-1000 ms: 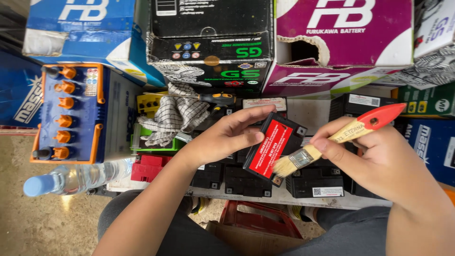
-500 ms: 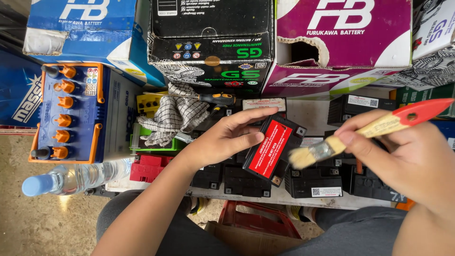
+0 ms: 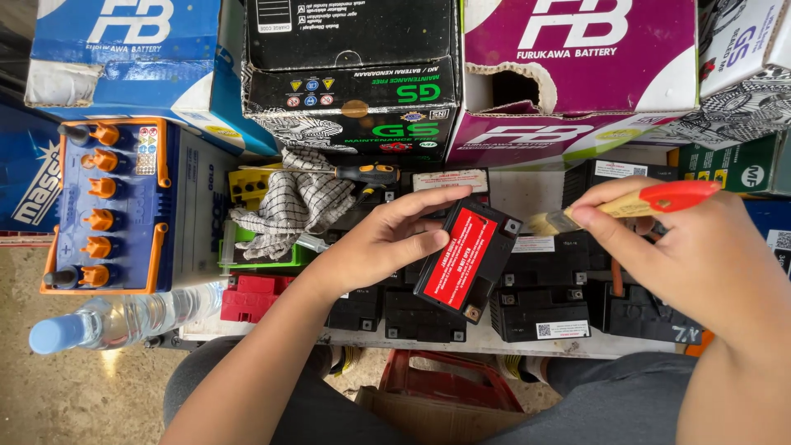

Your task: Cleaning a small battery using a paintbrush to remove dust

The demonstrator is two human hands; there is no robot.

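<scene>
Tabletop (image 3: pixel 527 194): crowded with small black batteries, cartons stacked behind.
Battery (image 3: pixel 468 259): black, red label on top, tilted, raised over the others.
Left hand (image 3: pixel 383 239): closed around the battery's left side.
Right hand (image 3: pixel 700 247): pinching a brush (image 3: pixel 614 208), red handle, bristles just right of the battery.
Around: checked cloth (image 3: pixel 297 206), screwdriver (image 3: pixel 367 175), blue battery (image 3: pixel 111 206), bottle (image 3: pixel 115 320).

My left hand (image 3: pixel 379 243) grips the small black battery (image 3: pixel 468 259) at its left edge, fingers spread; my right hand (image 3: pixel 692 247), just right of that battery, pinches closed, forearm angled down-right.
</scene>
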